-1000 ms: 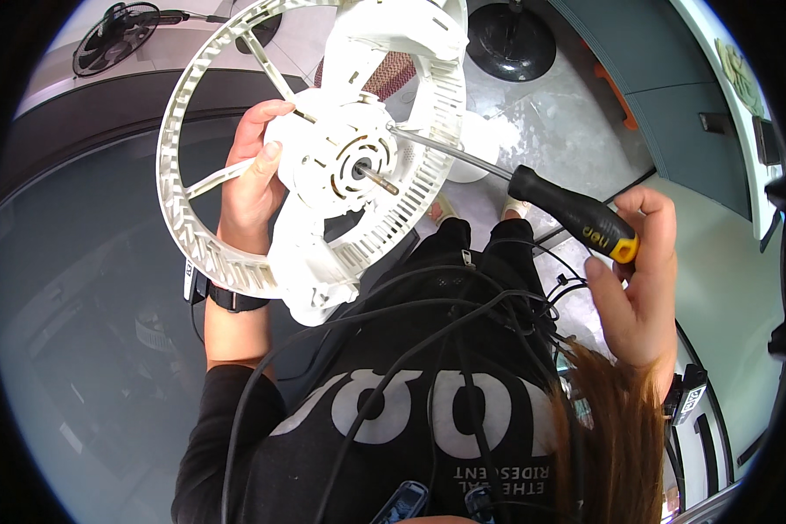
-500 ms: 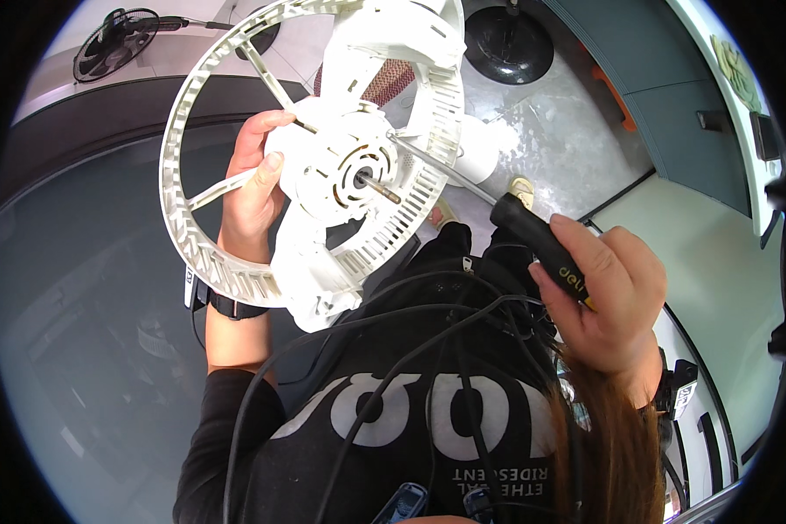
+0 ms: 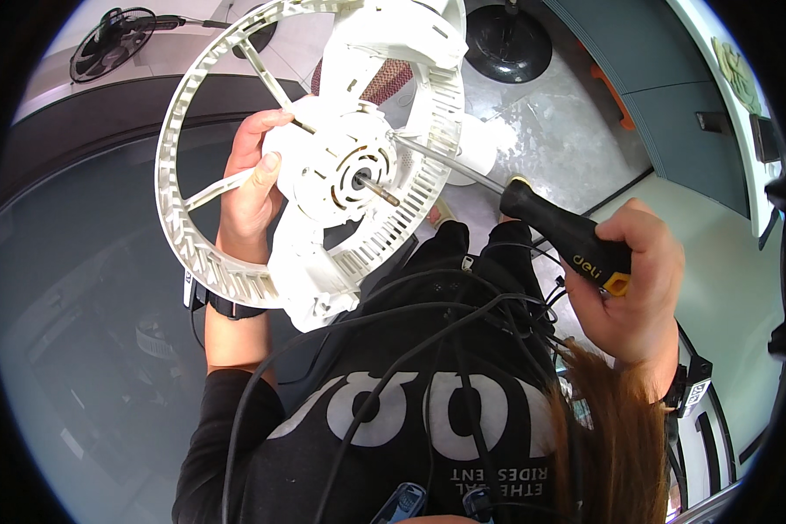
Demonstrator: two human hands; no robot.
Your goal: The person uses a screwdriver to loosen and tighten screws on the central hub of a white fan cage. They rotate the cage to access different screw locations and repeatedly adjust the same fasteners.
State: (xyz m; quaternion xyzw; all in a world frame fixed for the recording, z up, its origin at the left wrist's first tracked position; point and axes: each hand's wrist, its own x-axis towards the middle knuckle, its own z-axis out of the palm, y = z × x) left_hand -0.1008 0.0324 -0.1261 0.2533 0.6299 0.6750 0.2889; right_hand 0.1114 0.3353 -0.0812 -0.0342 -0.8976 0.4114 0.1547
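Swung outward to the right since half a second ago are the right hand (image 3: pixel 633 284) and the black-and-yellow-handled steel screwdriver (image 3: pixel 555 223); the white plastic ring-shaped housing (image 3: pixel 306 179) has been kept almost in place. At left, partly in front of a dark grey glossy surface (image 3: pixel 87 306), the housing is held up by the left hand (image 3: pixel 251 196), its round white hub (image 3: pixel 332 140) pinched between thumb and fingers. From the hub's middle, a bare metal shaft (image 3: pixel 382 191) is left protruding. Farther right, the screwdriver's tip is set at the hub's edge; whether a screw is engaged cannot be told through the glare. The handle's end is wrapped by the right fingers. Ring and hub remain joined, so the screwdriver work is judged unfinished.
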